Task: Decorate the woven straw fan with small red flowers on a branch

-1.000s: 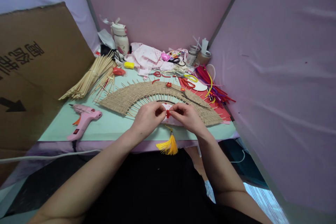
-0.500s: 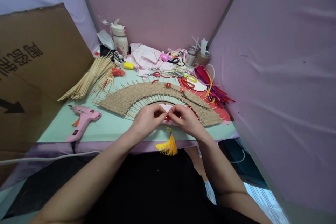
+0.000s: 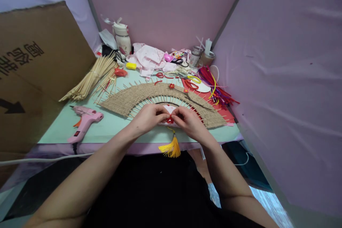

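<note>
A woven straw fan with wooden ribs lies spread on the pale green table. At its base, my left hand and my right hand meet with fingers pinched together on a small red ornament. A yellow tassel hangs below the ornament over the table's front edge. A pale piece at the fan's hub shows between my hands.
A pink glue gun lies at the left with its cord. A bundle of bamboo sticks leans by a cardboard box. At the back stand a bottle, pink cloth, scissors, cups and coloured pipe cleaners.
My fingertips have closed in together over the red ornament and it sits a little lower; the tassel has barely shifted. Nothing else on the table has moved.
</note>
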